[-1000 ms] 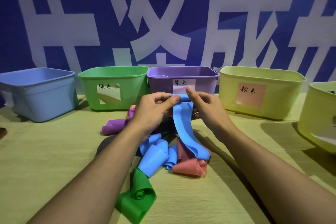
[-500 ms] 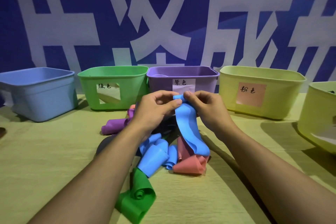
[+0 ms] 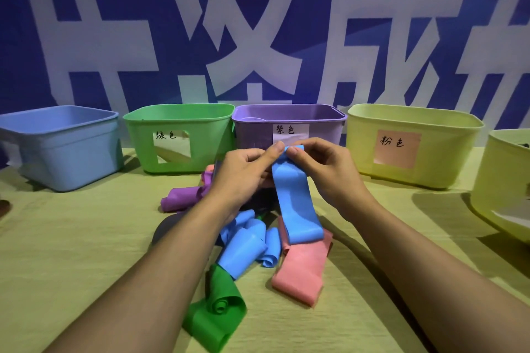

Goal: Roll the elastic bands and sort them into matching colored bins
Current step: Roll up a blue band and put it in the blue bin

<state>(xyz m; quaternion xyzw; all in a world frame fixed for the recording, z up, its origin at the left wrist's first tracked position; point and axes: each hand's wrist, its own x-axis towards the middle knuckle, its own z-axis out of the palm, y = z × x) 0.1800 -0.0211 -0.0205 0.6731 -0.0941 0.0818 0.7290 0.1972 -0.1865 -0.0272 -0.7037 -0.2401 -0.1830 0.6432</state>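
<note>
Both hands, the left hand (image 3: 243, 175) and right hand (image 3: 329, 169), pinch the top end of a blue band (image 3: 292, 198) just before the purple bin (image 3: 286, 123). Its lower loop hangs onto the pink band (image 3: 304, 272) on the table (image 3: 71, 252).

The blue band (image 3: 295, 203) in my fingers (image 3: 276, 150) looks smooth, matt rubber; the purple bin (image 3: 252, 135) beyond it, satiny plastic; the bench (image 3: 71, 252) under it, creased cloth.

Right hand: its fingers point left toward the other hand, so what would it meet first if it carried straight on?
The right hand would first meet the blue band that it already pinches, then the left hand just beyond, gripping the same top edge. Depth is unclear.
</note>
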